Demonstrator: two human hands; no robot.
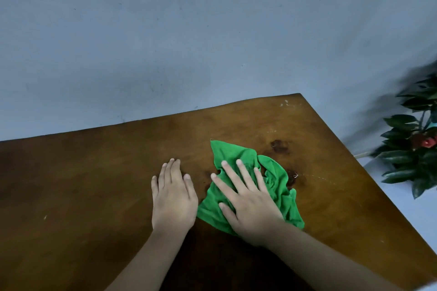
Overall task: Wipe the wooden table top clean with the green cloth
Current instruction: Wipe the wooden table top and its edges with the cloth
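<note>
Pressing our right hand (250, 205), fingers spread, on the bunched green cloth (275, 179), we are risking skating over the dark stains (280, 145); left hand (173, 196) is lying flat, fingers together, on the wooden table top (82, 184).

The table (94, 184) is bare on its whole left part, so a hand can pass there freely. In the middle the left hand (173, 198) lies flat, just beside the cloth (272, 172), which the right hand (248, 203) covers. Between cloth and far edge is open wood with dark stains (280, 145). The wall (165, 30) closes the far side; a plant (416, 146) stands beyond the right edge
</note>
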